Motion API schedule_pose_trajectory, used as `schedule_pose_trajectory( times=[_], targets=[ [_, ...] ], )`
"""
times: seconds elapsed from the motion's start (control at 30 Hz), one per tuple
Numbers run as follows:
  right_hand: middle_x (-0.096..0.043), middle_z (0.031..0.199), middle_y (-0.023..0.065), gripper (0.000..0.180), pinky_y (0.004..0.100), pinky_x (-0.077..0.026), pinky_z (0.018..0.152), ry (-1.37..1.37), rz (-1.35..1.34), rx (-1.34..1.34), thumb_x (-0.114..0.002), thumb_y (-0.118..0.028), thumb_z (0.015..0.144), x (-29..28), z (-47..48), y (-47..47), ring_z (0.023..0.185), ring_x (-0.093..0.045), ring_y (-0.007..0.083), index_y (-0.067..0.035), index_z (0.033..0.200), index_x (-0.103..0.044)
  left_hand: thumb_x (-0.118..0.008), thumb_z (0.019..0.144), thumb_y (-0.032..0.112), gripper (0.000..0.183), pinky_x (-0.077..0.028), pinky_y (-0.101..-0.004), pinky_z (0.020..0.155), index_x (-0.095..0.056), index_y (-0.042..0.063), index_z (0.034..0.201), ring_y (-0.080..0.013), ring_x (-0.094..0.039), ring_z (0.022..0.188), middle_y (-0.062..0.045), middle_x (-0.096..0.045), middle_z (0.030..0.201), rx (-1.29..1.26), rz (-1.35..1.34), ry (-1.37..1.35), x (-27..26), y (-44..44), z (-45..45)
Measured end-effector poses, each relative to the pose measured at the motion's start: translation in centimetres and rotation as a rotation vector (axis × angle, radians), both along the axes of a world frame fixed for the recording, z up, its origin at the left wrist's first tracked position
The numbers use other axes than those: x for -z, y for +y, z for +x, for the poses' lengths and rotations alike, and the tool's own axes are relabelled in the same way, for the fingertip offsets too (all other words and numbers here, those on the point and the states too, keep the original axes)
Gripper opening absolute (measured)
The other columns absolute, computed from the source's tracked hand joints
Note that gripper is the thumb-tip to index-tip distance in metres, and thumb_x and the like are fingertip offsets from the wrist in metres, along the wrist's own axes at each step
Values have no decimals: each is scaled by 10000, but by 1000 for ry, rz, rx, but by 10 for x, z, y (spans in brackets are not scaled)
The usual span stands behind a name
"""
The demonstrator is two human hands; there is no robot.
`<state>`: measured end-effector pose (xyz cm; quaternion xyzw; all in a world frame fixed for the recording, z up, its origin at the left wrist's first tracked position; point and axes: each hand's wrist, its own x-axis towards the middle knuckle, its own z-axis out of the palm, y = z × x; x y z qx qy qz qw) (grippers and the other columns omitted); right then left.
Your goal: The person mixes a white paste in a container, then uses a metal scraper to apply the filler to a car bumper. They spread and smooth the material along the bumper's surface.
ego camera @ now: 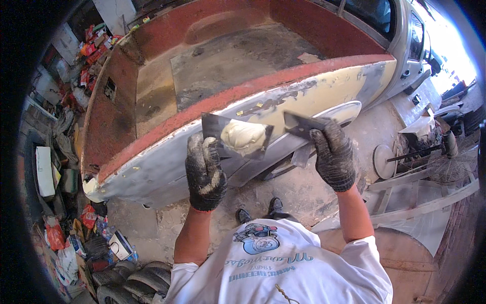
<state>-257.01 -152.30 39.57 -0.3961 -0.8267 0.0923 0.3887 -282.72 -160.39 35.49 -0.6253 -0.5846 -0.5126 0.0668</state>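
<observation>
My left hand (207,173), in a dirty dark knit glove, grips a dark flat plate (212,127). A thick mound of cream-coloured body filler (244,136) sits on that plate. On the right, my gloved right hand (334,155) holds a dark, flat filler spreader (303,125), slightly blurred and apart from the mound. Beyond both hands runs the side panel (163,178) of a pickup truck bed, patched in grey, white and cream. Small yellowish bits (259,104) stick to the panel below its reddish top rail (243,97).
Behind the panel lies the open truck bed (228,68). Old tyres (140,281) are stacked at lower left, near bags and litter (57,235). A fan guard (448,167) and a pale frame (421,209) stand at right. My shoes (276,205) rest on concrete.
</observation>
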Motion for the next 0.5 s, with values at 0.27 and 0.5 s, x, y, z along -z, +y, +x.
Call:
schedule_pose_trajectory(
  times=[0.27, 0.5],
  targets=[
    [-579, 667, 70, 203, 294, -444, 505, 437, -758, -111, -541, -194, 959, 68, -42, -9, 554, -544, 143, -2, 902, -572, -457, 1003, 136, 184, -452, -355, 740, -546, -11, 1071, -233, -561, 815, -143, -593, 910, 164, -237, -306, -27, -9, 30],
    [-613, 749, 114, 253, 290, -469, 611, 234, -632, -5, -545, -225, 956, 29, -46, 0, 680, -583, 136, 22, 985, -589, -508, 945, 108, 286, -464, -498, 603, -478, 19, 1216, -475, -603, 748, -277, -610, 884, 286, -418, -10, -22, -17, 32]
  ],
)
